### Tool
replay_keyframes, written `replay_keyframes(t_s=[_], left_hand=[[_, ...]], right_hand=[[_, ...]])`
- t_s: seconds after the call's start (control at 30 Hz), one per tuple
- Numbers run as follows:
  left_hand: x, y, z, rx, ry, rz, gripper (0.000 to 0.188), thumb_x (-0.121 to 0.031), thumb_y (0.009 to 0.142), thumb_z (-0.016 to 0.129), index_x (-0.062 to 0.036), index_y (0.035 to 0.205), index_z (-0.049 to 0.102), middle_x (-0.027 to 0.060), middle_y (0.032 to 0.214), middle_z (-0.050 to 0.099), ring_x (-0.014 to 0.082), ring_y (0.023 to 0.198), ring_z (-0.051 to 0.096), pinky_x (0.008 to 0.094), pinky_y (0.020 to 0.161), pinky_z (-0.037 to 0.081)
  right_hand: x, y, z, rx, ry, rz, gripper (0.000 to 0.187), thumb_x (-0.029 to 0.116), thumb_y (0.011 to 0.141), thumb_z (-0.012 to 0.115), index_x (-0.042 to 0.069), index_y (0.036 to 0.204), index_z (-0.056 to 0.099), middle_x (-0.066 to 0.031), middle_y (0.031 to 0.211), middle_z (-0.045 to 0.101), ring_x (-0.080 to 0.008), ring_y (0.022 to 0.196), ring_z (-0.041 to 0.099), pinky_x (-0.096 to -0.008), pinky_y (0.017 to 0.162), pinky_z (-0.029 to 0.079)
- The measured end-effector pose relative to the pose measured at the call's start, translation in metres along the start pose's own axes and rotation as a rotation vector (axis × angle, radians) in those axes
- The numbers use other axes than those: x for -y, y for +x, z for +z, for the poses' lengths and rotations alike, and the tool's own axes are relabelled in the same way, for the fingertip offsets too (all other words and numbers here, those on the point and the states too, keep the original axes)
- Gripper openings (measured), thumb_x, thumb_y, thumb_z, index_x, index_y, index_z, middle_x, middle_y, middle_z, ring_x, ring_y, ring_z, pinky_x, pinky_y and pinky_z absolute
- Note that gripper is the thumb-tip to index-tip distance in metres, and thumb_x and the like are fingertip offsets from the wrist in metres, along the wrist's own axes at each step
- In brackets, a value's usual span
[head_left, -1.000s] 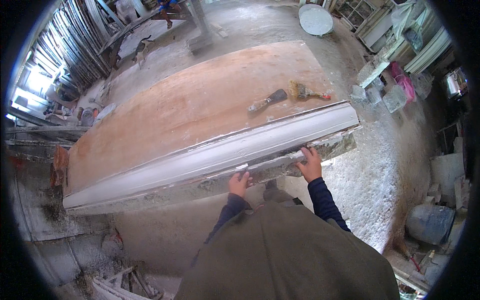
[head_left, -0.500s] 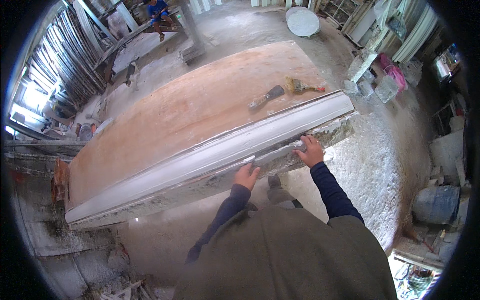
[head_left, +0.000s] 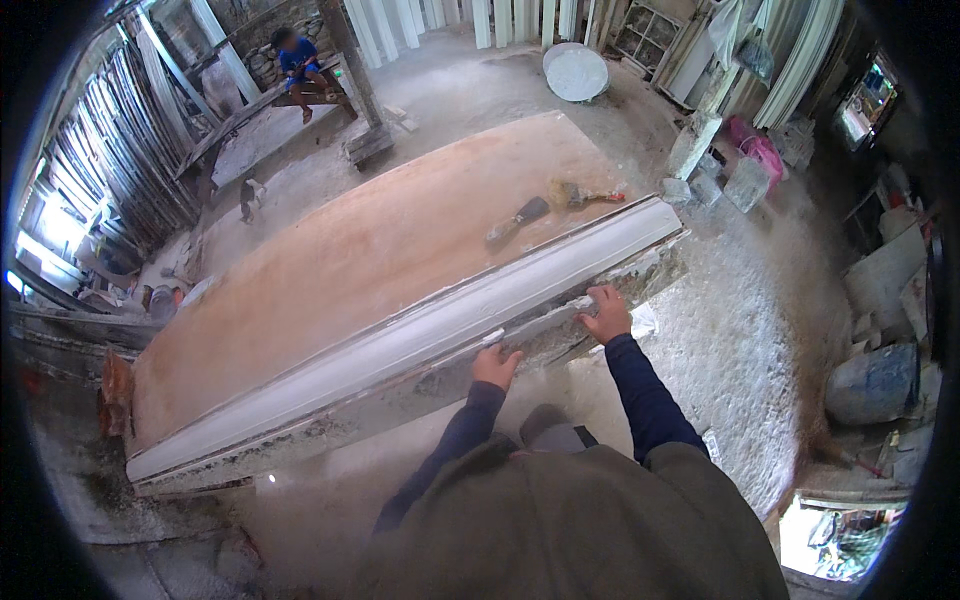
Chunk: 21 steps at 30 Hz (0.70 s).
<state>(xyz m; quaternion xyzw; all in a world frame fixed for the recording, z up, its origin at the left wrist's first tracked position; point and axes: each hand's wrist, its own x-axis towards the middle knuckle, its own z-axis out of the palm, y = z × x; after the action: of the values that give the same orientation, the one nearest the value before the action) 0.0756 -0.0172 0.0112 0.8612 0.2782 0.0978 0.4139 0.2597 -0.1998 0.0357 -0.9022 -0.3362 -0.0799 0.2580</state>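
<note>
1. The long white plaster moulding point(head_left: 400, 345) is lying along the near edge of the brown worktable point(head_left: 330, 260).
2. The left hand point(head_left: 497, 364) is pinching a thin metal strip point(head_left: 535, 322) against its near face.
3. The right hand point(head_left: 606, 313) is pinching the strip's other end.
4. Judging by this, smoothing is under way; the next stroke wants even pressure.

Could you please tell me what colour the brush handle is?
Red, seen in the head view: the brush lies on the brown board.
</note>
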Motion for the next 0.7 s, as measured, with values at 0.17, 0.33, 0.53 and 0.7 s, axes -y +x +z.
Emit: replay_keyframes(t_s=[0.17, 0.33, 0.53, 0.7], left_hand=[[0.003, -0.009, 0.010, 0.007, -0.072, -0.063, 0.051, -0.036, 0.070, 0.063, 0.0028, 0.101, 0.053, 0.0232, 0.090, 0.052, 0.0356, 0.087, 0.051, 0.0402, 0.075, 0.041], [0.016, -0.010, 0.037, -0.007, -0.303, -0.189, 0.054, -0.023, 0.070, 0.064, 0.0059, 0.111, 0.044, 0.0202, 0.096, 0.047, 0.0327, 0.084, 0.051, 0.0386, 0.074, 0.042], [0.025, -0.027, 0.087, -0.396, -0.402, -0.319, 0.047, -0.009, 0.068, 0.063, 0.0028, 0.109, 0.043, 0.0150, 0.101, 0.041, 0.0263, 0.086, 0.051, 0.0334, 0.070, 0.045], [-0.110, -0.009, 0.076, -0.191, 0.136, 0.281, 0.043, -0.007, 0.071, 0.057, -0.0064, 0.112, 0.044, 0.0155, 0.106, 0.042, 0.0313, 0.085, 0.052, 0.0357, 0.069, 0.046]], right_hand=[[0.004, 0.000, -0.007, -0.001, 0.051, 0.033, 0.047, 0.022, 0.057, 0.073, 0.006, 0.097, 0.051, -0.0124, 0.094, 0.048, -0.0313, 0.091, 0.048, -0.0389, 0.078, 0.040], [0.004, 0.030, -0.026, 0.277, -0.018, 0.012, 0.038, 0.027, 0.061, 0.070, 0.008, 0.090, 0.056, -0.0128, 0.090, 0.054, -0.0305, 0.087, 0.052, -0.0381, 0.074, 0.042], [0.012, 0.168, -0.029, 0.349, 0.157, -0.253, 0.019, 0.023, 0.075, 0.058, 0.009, 0.088, 0.059, -0.0142, 0.075, 0.061, -0.0296, 0.072, 0.059, -0.0390, 0.062, 0.046], [0.038, 0.238, 0.104, 0.534, 0.258, -0.424, 0.029, 0.029, 0.078, 0.054, 0.006, 0.096, 0.057, -0.0176, 0.090, 0.059, -0.0299, 0.088, 0.056, -0.0386, 0.073, 0.044]])
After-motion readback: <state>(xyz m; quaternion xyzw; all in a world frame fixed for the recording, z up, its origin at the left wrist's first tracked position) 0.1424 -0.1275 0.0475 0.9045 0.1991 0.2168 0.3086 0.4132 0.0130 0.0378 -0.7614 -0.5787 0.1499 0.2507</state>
